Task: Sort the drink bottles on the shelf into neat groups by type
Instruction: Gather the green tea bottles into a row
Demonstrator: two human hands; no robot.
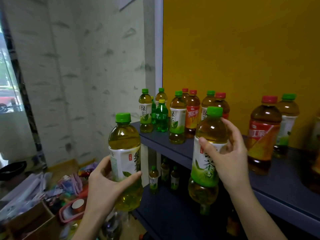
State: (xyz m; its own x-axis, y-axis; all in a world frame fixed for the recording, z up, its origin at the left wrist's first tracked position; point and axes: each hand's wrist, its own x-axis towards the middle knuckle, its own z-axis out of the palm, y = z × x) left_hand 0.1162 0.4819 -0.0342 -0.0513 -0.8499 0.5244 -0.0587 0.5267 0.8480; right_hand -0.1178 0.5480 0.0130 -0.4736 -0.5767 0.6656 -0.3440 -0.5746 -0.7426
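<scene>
Left hand (103, 184) grips left bottle (124, 153); right hand (230, 163) grips right bottle (207, 134); blue shelf (285, 175), yellow wall (242, 49).

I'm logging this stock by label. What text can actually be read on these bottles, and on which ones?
"绿茶": held left bottle, in the left hand; also back-left shelf bottle.
"茶": held right bottle; right hand fingers partly hide the character above.
"冰红茶": red-label bottle.
Small green soda bottle: label too blurred.
</scene>
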